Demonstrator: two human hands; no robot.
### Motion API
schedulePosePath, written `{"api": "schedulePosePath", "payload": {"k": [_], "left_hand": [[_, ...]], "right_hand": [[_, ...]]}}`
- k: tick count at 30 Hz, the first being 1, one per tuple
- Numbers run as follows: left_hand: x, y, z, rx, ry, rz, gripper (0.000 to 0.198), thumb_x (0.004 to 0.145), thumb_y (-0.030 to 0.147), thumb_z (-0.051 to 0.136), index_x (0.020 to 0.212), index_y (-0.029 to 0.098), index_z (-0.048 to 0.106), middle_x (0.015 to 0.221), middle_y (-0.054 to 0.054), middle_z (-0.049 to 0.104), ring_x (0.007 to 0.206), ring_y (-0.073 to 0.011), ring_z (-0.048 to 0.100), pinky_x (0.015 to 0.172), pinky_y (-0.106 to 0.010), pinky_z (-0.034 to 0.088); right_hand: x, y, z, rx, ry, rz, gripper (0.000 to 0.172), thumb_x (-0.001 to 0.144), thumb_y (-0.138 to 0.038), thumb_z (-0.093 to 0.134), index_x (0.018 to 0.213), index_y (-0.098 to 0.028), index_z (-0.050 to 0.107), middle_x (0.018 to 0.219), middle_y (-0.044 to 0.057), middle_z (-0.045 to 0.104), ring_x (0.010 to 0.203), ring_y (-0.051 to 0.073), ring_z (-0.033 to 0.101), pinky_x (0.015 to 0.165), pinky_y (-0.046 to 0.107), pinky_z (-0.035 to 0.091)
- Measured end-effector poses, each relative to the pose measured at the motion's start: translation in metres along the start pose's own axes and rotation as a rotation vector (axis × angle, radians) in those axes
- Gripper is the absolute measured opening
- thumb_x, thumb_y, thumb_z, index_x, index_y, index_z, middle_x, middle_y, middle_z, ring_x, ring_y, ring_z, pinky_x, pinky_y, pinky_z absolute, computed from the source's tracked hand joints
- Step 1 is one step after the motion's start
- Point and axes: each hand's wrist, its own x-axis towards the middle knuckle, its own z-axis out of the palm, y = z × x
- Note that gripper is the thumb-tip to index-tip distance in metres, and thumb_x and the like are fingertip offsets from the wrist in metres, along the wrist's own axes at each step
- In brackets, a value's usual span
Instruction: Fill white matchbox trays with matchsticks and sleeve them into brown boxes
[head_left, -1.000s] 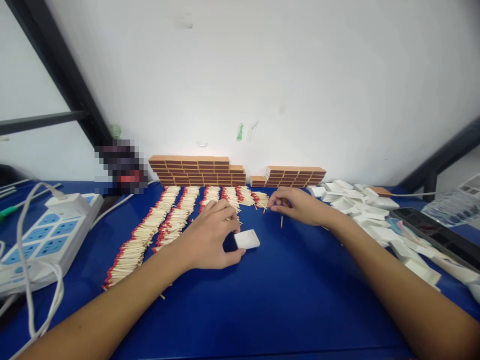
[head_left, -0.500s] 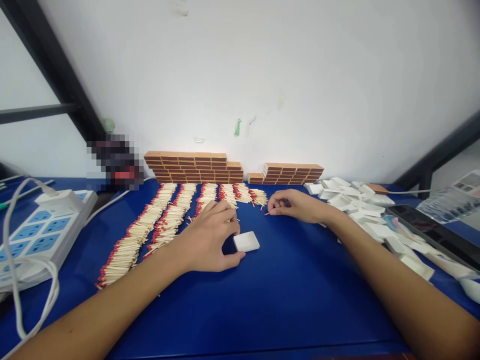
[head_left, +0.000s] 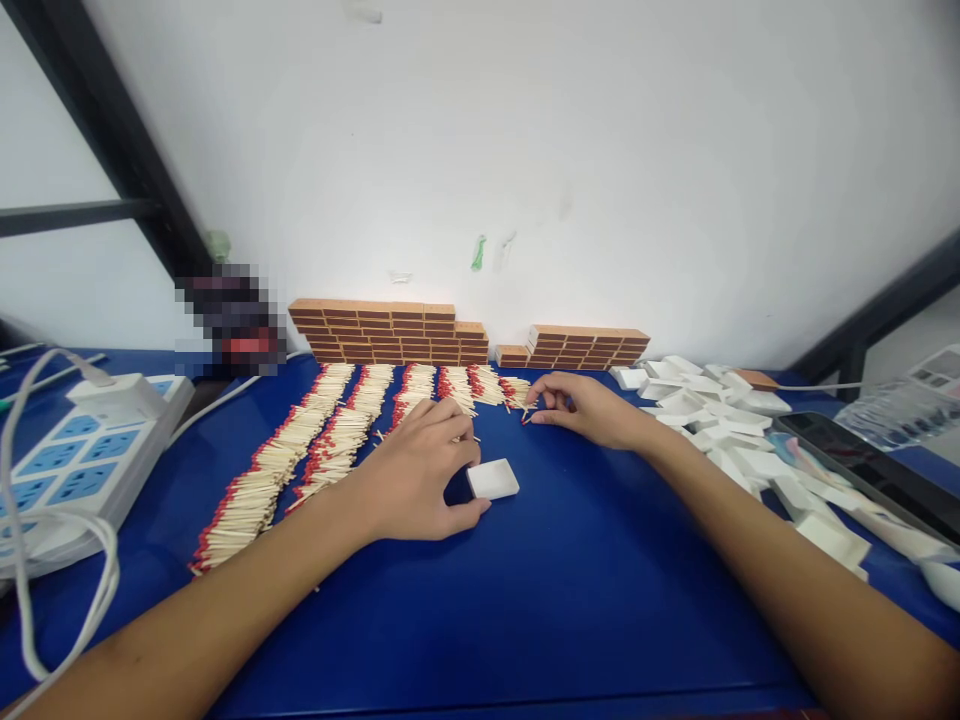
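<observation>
My left hand [head_left: 424, 470] is closed on one end of a small white matchbox tray [head_left: 493, 479], thumb at the near corner and fingers at the far one. The tray lies on the blue tabletop, open side up. My right hand [head_left: 581, 408] is beyond it to the right, with thumb and forefinger around a match [head_left: 528, 413] whose red head points down and toward me. Just left of those fingertips lies a small pile of loose matches [head_left: 513, 391]. Longer rows of red-headed matches [head_left: 244, 505] stretch to the left, partly hidden behind my left hand and forearm.
Stacked brown matchboxes [head_left: 390, 335] line the wall, with a shorter stack [head_left: 589, 348] on the right. Many white trays [head_left: 720, 415] are heaped at right beside a dark phone [head_left: 862, 470]. A white power strip [head_left: 90, 460] with cables stands at left.
My right hand has moved slightly left, closer to the small match pile, and its fingers have shifted around the match. My left hand stays at the tray.
</observation>
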Motion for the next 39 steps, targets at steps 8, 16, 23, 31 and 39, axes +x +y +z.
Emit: {"api": "schedulePosePath", "payload": {"k": [8,16,23,31,39], "left_hand": [[0.0,0.0,-0.001,0.0,0.003,-0.003,0.025,0.088,0.042,0.076,0.097,0.019,0.069,0.103,-0.008,0.068,0.108,-0.028,0.058,0.098,-0.047,0.046],[0.0,-0.002,0.0,-0.003,0.009,0.003,0.027,0.088,0.042,0.076,0.099,0.018,0.07,0.102,-0.008,0.067,0.107,-0.0272,0.057,0.098,-0.046,0.046],[0.001,-0.003,-0.001,0.012,-0.015,-0.007,0.027,0.088,0.044,0.074,0.094,0.017,0.069,0.101,-0.008,0.065,0.107,-0.0276,0.057,0.1,-0.047,0.045],[0.001,-0.004,-0.003,0.039,-0.007,0.002,0.028,0.089,0.044,0.074,0.097,0.018,0.07,0.101,-0.008,0.067,0.107,-0.0275,0.057,0.1,-0.047,0.046],[0.001,-0.005,-0.005,0.065,-0.012,-0.013,0.03,0.089,0.045,0.076,0.095,0.017,0.07,0.102,-0.007,0.067,0.108,-0.0278,0.057,0.1,-0.046,0.046]], "right_hand": [[0.0,-0.005,-0.001,-0.037,-0.025,-0.006,0.029,0.093,-0.051,0.067,0.091,-0.023,0.074,0.079,0.002,0.058,0.072,0.019,0.052,0.068,0.031,0.039],[-0.004,-0.016,-0.005,-0.046,-0.05,0.035,0.034,0.094,-0.053,0.064,0.09,-0.021,0.072,0.084,0.004,0.063,0.074,0.019,0.054,0.068,0.031,0.04],[-0.007,-0.02,-0.008,-0.108,-0.115,0.053,0.032,0.091,-0.052,0.067,0.092,-0.02,0.073,0.079,0.002,0.056,0.072,0.019,0.052,0.066,0.031,0.038],[-0.007,-0.019,-0.007,-0.145,-0.103,0.033,0.03,0.091,-0.05,0.065,0.091,-0.021,0.073,0.078,0.001,0.055,0.071,0.019,0.052,0.066,0.031,0.037],[-0.006,-0.021,-0.007,-0.14,-0.122,0.043,0.027,0.094,-0.043,0.06,0.088,-0.02,0.071,0.079,0.002,0.058,0.07,0.018,0.052,0.065,0.031,0.037]]}}
